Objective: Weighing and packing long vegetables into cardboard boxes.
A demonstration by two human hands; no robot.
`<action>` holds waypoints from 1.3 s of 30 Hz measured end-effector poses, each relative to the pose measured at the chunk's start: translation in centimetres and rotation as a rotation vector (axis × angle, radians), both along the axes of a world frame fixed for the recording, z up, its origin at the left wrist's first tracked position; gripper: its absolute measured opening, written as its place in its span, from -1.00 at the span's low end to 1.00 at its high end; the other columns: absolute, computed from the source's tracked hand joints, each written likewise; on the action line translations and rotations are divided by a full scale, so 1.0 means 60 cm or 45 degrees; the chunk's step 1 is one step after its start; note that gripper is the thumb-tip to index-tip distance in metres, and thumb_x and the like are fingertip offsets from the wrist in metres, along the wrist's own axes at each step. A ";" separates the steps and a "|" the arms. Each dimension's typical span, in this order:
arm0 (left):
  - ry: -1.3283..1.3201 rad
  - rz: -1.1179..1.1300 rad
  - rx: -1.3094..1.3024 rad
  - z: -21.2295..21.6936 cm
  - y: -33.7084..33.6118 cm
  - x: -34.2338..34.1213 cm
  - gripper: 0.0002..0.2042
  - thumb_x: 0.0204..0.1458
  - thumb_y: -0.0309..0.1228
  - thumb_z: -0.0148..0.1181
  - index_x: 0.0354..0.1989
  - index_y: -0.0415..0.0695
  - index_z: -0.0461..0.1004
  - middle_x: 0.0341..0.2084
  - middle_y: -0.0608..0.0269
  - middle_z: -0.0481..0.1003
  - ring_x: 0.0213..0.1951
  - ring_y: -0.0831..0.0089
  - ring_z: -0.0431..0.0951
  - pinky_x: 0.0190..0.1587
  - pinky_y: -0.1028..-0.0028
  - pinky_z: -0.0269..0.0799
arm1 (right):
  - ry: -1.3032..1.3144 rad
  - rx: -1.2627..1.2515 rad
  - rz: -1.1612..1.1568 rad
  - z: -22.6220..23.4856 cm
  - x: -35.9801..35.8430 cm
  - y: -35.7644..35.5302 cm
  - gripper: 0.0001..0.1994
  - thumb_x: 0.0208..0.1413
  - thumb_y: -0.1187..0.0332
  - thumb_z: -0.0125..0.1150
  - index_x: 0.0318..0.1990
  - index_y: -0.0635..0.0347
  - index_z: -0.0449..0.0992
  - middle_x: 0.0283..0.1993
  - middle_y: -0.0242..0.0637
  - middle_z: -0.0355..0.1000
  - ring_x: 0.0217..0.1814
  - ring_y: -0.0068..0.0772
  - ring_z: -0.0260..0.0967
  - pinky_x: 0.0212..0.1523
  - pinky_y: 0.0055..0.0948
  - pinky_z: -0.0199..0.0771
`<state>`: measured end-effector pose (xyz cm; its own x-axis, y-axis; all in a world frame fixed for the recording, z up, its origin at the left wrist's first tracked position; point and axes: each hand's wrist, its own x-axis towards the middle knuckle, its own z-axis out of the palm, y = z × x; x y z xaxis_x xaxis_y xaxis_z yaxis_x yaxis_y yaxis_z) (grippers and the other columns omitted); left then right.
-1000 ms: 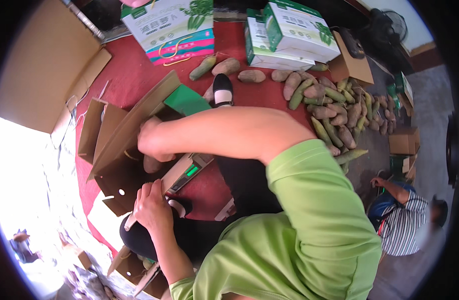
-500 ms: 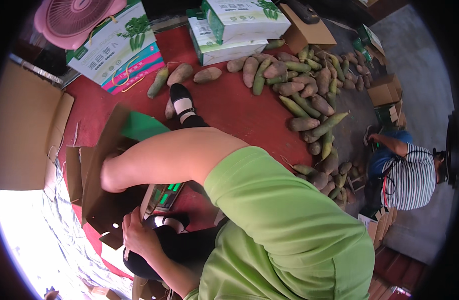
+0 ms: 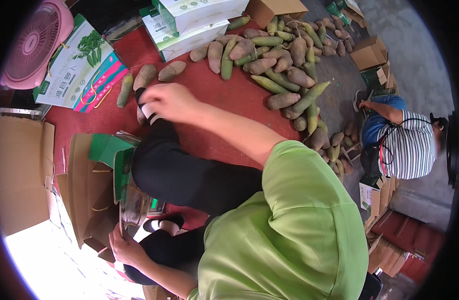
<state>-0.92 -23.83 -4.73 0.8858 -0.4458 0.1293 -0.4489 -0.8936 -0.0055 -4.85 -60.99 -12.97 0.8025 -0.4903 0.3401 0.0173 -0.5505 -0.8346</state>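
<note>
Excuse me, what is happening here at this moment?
A person in a green shirt sits on a red mat. The right hand reaches out over the foot, near brown-green vegetables. The left hand touches the edge of an open cardboard box. More vegetables lie piled beyond, where another person crouches.

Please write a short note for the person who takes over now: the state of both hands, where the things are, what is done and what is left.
Right hand: stretched out over the person's own foot, fingers curled; whether it holds anything cannot be told.
Left hand: gripping the lower edge of the brown cardboard box, which has a green lining.
Things: three loose tubers lie just beyond the right hand, and the big pile lies farther off on the red mat.
Done: the box is in hand.
Left: no tuber shows in the box.
</note>
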 end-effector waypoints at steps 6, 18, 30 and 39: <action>0.023 -0.063 -0.016 -0.014 0.023 0.018 -0.85 0.10 -0.39 0.11 -0.21 -0.07 0.57 -0.40 0.19 0.52 -0.35 0.17 0.56 -0.35 0.25 0.43 | 1.002 0.014 -0.490 -0.250 -0.285 -0.140 -0.74 0.00 0.28 0.17 -0.13 0.01 0.55 -0.10 -0.13 0.50 -0.02 -0.04 0.44 -0.01 -0.15 0.44; -0.028 -0.202 -0.067 -0.020 0.036 0.022 -0.80 0.15 -0.37 0.10 -0.16 -0.20 0.53 -0.39 0.05 0.50 -0.36 0.08 0.54 -0.33 0.23 0.42 | 1.508 -0.280 -0.928 -0.364 -0.645 -0.293 -0.42 -0.11 0.31 0.27 0.15 0.14 0.36 0.03 0.09 0.41 0.07 0.14 0.38 0.18 -0.23 0.34; 0.028 -0.221 -0.138 -0.030 0.059 0.034 -0.85 0.13 -0.46 0.13 -0.16 -0.23 0.50 -0.39 0.07 0.48 -0.36 0.14 0.52 -0.33 0.27 0.41 | 1.232 0.994 -1.337 -0.352 -0.651 -0.337 -0.05 -0.13 0.37 0.39 0.42 -0.07 -0.10 0.08 -0.16 0.32 -0.31 -0.25 0.48 -0.38 -0.20 0.55; -0.018 -0.203 -0.103 -0.033 0.060 0.030 -0.85 0.12 -0.50 0.13 -0.17 -0.25 0.49 -0.39 0.07 0.48 -0.35 0.15 0.53 -0.31 0.28 0.42 | 1.238 0.050 -1.322 -0.317 -0.613 -0.258 -0.38 -0.26 0.26 0.43 0.08 0.11 0.44 0.08 -0.03 0.22 0.03 -0.04 0.35 0.07 -0.23 0.41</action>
